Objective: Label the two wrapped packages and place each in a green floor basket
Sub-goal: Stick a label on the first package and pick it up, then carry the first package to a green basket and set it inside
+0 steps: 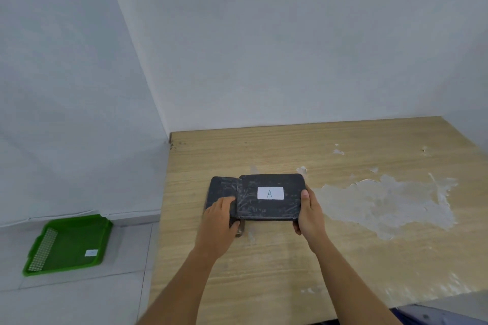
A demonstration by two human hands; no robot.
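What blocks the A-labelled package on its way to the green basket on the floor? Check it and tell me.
Nothing visible does. The A-labelled package is held at both ends by the left hand and right hand, lying partly on the second package. The green basket sits on bare floor left of the table, holding only a small white label.

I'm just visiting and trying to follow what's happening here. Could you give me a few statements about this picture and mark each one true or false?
1. The upper package carries a white label with the letter A. True.
2. Both hands are off the packages. False: the left hand and the right hand grip the stack from either side.
3. A green basket sits on the floor left of the table. True.
4. The labelled package already lies in the basket. False: it rests on the table, partly over a second dark package.
5. The tabletop surface is flawless. False: large pale patches show where it has peeled.
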